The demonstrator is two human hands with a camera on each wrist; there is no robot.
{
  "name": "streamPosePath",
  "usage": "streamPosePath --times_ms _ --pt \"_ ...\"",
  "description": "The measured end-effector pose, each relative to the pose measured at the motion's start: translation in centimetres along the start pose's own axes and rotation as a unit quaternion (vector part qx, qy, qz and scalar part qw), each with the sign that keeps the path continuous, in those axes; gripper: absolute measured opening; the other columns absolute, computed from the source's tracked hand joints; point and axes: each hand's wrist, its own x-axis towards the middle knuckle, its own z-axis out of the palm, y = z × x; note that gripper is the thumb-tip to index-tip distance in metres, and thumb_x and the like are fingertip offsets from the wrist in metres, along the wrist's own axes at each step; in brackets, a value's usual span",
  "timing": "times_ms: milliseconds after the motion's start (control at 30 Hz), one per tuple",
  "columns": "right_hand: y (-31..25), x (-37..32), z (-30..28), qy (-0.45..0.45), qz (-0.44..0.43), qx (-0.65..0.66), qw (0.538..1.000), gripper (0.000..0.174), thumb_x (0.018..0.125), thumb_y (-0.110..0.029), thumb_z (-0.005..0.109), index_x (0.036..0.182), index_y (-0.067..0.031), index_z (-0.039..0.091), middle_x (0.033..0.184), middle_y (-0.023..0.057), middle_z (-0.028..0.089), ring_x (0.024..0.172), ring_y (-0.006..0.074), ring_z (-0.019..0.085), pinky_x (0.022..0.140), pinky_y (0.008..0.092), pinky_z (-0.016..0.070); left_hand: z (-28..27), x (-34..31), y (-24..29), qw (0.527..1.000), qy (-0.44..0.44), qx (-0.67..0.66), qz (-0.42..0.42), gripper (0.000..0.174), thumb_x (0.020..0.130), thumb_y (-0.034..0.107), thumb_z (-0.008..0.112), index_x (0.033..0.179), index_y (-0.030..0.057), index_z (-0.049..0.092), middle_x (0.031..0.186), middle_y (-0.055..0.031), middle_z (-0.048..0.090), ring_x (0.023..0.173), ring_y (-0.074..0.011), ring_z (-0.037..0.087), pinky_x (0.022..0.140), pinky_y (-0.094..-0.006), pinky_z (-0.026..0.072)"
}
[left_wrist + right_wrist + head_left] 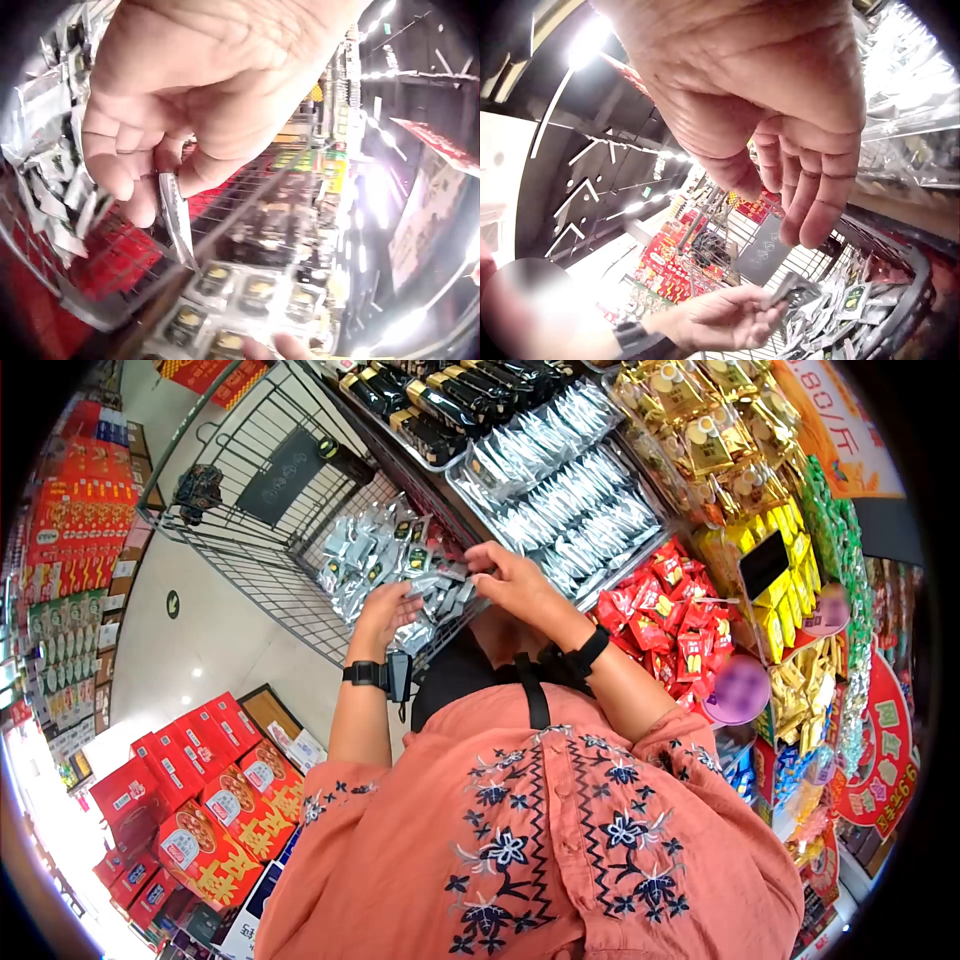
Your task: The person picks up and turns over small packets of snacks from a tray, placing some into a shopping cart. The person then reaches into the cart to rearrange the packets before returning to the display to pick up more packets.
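My left hand (388, 615) is over the near end of a shopping cart, pinching a small silver packet (175, 217) between thumb and fingers. Under and beyond it, a loose heap of silver packets (385, 550) fills the cart's child-seat end or basket. Close by on the right, my right hand (518, 585) hovers at the cart's edge with fingers loosely bent and nothing between them. The right wrist view shows its palm and relaxed fingers above the heap. Just beyond that hand are trays of silver packets (575, 510) in neat rows.
The wire shopping cart (284, 476) stands in front on the left. Red wrapped snacks (660, 615) are piled at the right, with gold packs (705, 435) and a dark phone-like screen (764, 568) beyond. Red boxes (185, 760) stand on the floor at lower left.
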Motion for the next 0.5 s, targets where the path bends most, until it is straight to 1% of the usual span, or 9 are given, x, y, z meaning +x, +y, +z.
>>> streamPosePath --times_ms 67,167,200,300,333,400,433,467,500 --pt "-0.1 0.0 0.2 0.002 -0.117 -0.077 0.99 0.053 0.087 -0.007 0.065 0.138 -0.0057 0.052 0.118 0.0069 0.061 0.087 0.0152 0.062 0.079 0.0289 0.0521 1.7 -3.5 2.4 0.998 -0.04 -0.029 0.03 0.019 0.092 0.023 0.065 0.1 0.0067 0.06 0.093 -0.007 0.067 0.076 -0.0174 0.066 0.061 -0.0287 0.0513" --pt "-0.9 -0.2 0.6 0.03 -0.242 -0.112 0.963 0.053 0.087 -0.006 0.065 0.139 -0.0089 0.052 0.122 0.0091 0.058 0.092 0.0198 0.063 0.082 0.0295 0.0519 4.0 -7.2 4.4 0.993 -0.094 -0.045 0.056 0.018 0.093 0.023 0.063 0.1 0.0073 0.061 0.09 -0.0061 0.067 0.073 -0.0162 0.064 0.059 -0.0282 0.0497" --pt "-1.2 -0.4 0.7 0.036 -0.233 -0.086 0.968 0.046 0.087 -0.006 0.065 0.133 -0.0097 0.058 0.117 0.0098 0.06 0.098 0.0231 0.063 0.084 0.0297 0.0517 4.5 -7.8 4.6 0.99 -0.115 -0.049 0.06 0.02 0.093 0.024 0.063 0.103 0.0068 0.061 0.09 -0.0066 0.068 0.073 -0.0166 0.064 0.059 -0.0281 0.05" --pt "-1.1 -0.6 -0.1 -0.002 -0.211 -0.147 0.966 0.036 0.087 -0.007 0.065 0.123 -0.007 0.064 0.11 0.0093 0.064 0.101 0.023 0.064 0.085 0.0304 0.0515 6.3 -9.4 5.0 0.985 -0.145 -0.058 0.069 0.025 0.095 0.03 0.063 0.104 0.0065 0.061 0.087 -0.0068 0.067 0.072 -0.0167 0.064 0.057 -0.0276 0.0496" --pt "-1.2 -0.6 -0.1 0.02 -0.231 -0.132 0.964 0.023 0.09 -0.012 0.064 0.113 -0.0053 0.067 0.096 0.0055 0.067 0.09 0.0172 0.066 0.076 0.0275 0.0524 7.1 -10.0 5.3 0.985 -0.145 -0.065 0.068 0.028 0.096 0.033 0.062 0.104 0.0062 0.061 0.087 -0.0068 0.068 0.072 -0.0166 0.064 0.057 -0.0274 0.0494" --pt "-2.1 -1.0 -0.8 -0.02 -0.107 -0.022 0.994 0.021 0.093 -0.016 0.064 0.111 -0.0049 0.067 0.091 0.0036 0.068 0.08 0.0131 0.066 0.067 0.0251 0.0516 8.3 -11.1 6.0 0.988 -0.12 -0.059 0.077 0.039 0.099 0.043 0.059 0.104 0.0047 0.059 0.084 -0.0054 0.066 0.069 -0.015 0.062 0.055 -0.0268 0.0482" --pt "-2.8 -1.4 -1.2 -0.042 -0.043 0.034 0.998 0.021 0.094 -0.018 0.063 0.11 -0.0047 0.067 0.089 0.0027 0.068 0.075 0.0111 0.067 0.063 0.0239 0.0512 8.8 -11.6 6.4 0.987 -0.106 -0.029 0.118 0.04 0.1 0.044 0.057 0.105 0.0041 0.059 0.083 -0.0043 0.065 0.068 -0.0137 0.062 0.055 -0.0258 0.0477" --pt "-3.5 -2.0 -1.7 -0.048 -0.021 0.113 0.992 0.023 0.097 -0.025 0.063 0.107 -0.0046 0.066 0.085 0.0007 0.068 0.067 0.0071 0.065 0.055 0.0212 0.0494 9.4 -12.3 6.8 0.983 -0.091 0.0 0.158 0.041 0.101 0.044 0.055 0.105 0.0035 0.059 0.081 -0.0031 0.064 0.067 -0.0124 0.061 0.055 -0.0247 0.0472" --pt "-3.9 -2.0 -2.2 -0.06 0.004 0.141 0.988 0.026 0.097 -0.028 0.064 0.106 -0.0041 0.066 0.087 0.0021 0.068 0.068 0.0086 0.066 0.056 0.0213 0.0504 10.1 -13.0 7.2 0.977 -0.076 0.029 0.196 0.042 0.102 0.045 0.053 0.105 0.003 0.058 0.08 -0.002 0.063 0.066 -0.0111 0.06 0.055 -0.0236 0.0466"
